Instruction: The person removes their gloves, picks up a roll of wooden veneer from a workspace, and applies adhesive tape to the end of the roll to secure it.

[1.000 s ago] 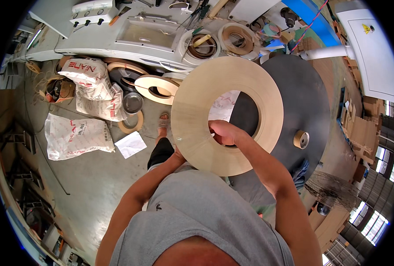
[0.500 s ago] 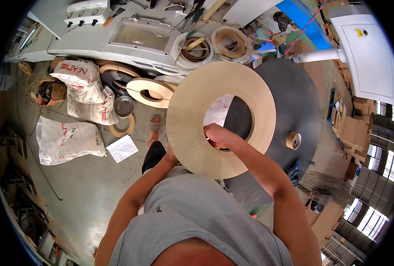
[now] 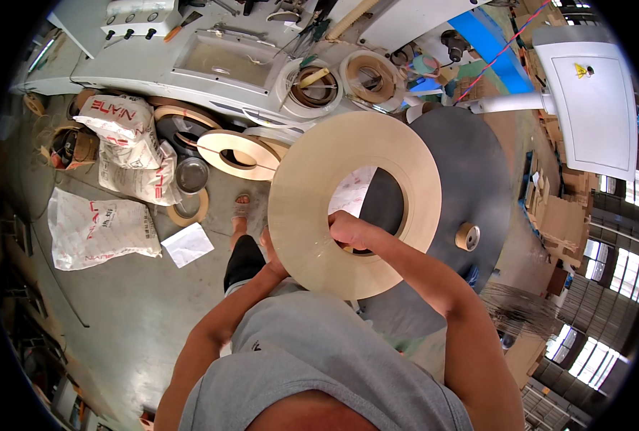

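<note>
A large cream roll of edge banding point(image 3: 298, 215) is tilted in front of my body, over part of a round dark table. My right hand point(image 3: 352, 231) reaches into the roll's open centre, its fingers closed round the inner rim. At the roll's lower left edge is my left hand point(image 3: 273, 257), gripping the outer side; most of its fingers are hidden by the roll. Through the hole I see a piece of white bag with reddish print and some of the dark tabletop point(image 3: 470, 172).
A small ring-shaped roll point(image 3: 467, 236) lies on the round table. More banding rolls point(image 3: 239, 154) lean below the grey machine bench point(image 3: 147, 72). White sacks point(image 3: 104, 230) and a paper sheet point(image 3: 187, 245) lie on the floor at left. A white control box point(image 3: 589, 108) stands at right.
The roll sits slightly lower and further left in view, both hands still on it. The surroundings have shifted a little as my head moved. My grip looks the same.
</note>
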### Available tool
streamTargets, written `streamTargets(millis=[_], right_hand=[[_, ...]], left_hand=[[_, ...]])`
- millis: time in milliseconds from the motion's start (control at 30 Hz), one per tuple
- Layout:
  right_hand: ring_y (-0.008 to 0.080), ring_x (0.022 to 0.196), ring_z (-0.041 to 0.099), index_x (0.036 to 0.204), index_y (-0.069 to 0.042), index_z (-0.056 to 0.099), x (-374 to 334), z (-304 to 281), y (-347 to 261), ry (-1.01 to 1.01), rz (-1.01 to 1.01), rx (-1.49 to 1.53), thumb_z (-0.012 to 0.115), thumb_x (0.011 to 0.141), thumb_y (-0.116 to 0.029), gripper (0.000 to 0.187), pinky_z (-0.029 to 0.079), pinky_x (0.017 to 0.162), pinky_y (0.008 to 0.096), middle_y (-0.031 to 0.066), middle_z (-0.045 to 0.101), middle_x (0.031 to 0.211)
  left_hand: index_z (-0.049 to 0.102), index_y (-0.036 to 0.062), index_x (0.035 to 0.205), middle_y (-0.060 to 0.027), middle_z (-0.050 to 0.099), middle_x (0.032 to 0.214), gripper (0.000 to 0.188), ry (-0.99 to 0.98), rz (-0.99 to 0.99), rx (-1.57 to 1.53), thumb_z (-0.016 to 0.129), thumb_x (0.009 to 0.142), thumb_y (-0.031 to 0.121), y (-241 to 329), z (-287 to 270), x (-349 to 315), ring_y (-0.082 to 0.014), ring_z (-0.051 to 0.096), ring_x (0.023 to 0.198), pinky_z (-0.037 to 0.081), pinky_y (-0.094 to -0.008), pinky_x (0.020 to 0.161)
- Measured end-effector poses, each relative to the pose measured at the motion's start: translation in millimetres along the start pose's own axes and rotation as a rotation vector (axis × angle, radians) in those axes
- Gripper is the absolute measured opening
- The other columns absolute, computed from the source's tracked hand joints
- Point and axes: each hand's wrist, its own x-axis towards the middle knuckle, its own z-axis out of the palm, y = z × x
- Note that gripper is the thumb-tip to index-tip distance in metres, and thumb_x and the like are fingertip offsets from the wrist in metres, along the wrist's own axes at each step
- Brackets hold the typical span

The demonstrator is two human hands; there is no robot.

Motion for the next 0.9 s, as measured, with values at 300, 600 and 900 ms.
streamTargets(millis=[300, 600, 900], right_hand=[[0.0253, 0.089, 0.071, 0.111, 0.005, 0.07, -7, -16, -5, 0.077, -0.286, -0.526, 0.069, 0.087, -0.014, 0.031, 0.056, 0.075, 0.0373, 0.0177, 0.074, 0.1], [0.0404, 0.08, 0.067, 0.093, 0.006, 0.069, -11, -26, -21, 0.049, -0.259, -0.965, 0.061, 0.078, -0.002, 0.018, 0.054, 0.073, 0.0437, 0.0284, 0.069, 0.088], [0.0347, 0.07, 0.061, 0.088, 0.004, 0.066, -19, -33, -24, 0.035, -0.628, -0.779, 0.062, 0.078, -0.005, 0.014, 0.048, 0.066, 0.0404, 0.0211, 0.066, 0.08]], left_hand=[[0.05, 0.0066, 0.141, -0.0089, 0.059, 0.136, 0.044, -0.159, -0.004, -0.178, 0.051, 0.104, 0.03, -5, 23, -7, -0.0222, 0.059, 0.12, 0.049, -0.0373, 0.101], [0.052, 0.0074, 0.139, -0.0084, 0.06, 0.133, 0.042, -0.188, 0.024, -0.185, 0.053, 0.103, 0.028, -9, 32, -15, -0.0218, 0.06, 0.117, 0.049, -0.0369, 0.098], [0.055, 0.0081, 0.137, -0.0078, 0.062, 0.131, 0.039, -0.169, 0.058, 0.116, 0.055, 0.102, 0.026, 19, 6, -20, -0.0215, 0.061, 0.114, 0.05, -0.0365, 0.096]])
